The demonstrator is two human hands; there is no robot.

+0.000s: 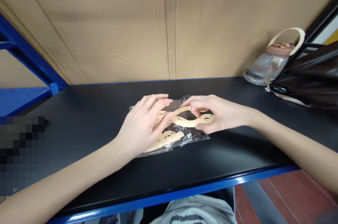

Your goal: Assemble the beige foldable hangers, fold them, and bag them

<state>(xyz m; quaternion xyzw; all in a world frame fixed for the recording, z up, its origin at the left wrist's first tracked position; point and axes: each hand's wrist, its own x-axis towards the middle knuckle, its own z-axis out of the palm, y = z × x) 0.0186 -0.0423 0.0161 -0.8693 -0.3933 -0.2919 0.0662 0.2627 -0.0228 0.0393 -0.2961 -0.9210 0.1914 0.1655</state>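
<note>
My right hand (215, 111) grips a pale wooden piece (185, 122) with a large oval opening, fingers curled through and around its right end. That piece is held over a clear plastic bag (194, 139) lying on the black tabletop. My left hand (144, 122) rests over the bag's left part, fingers stretched out and thumb apart, the thumb tip by the left end of the held piece. Under and beside this hand are more pale wooden pieces (169, 141), including a long narrow one. My left palm hides part of them, and I cannot tell exactly which lie inside the bag.
A clear water bottle (269, 64) with a pink lid and cream handle stands at the back right, beside a dark shiny bag (311, 80). Cardboard (118, 30) walls the back. The black tabletop (92, 118) has a blue front edge, with a blue frame (34, 62) at left.
</note>
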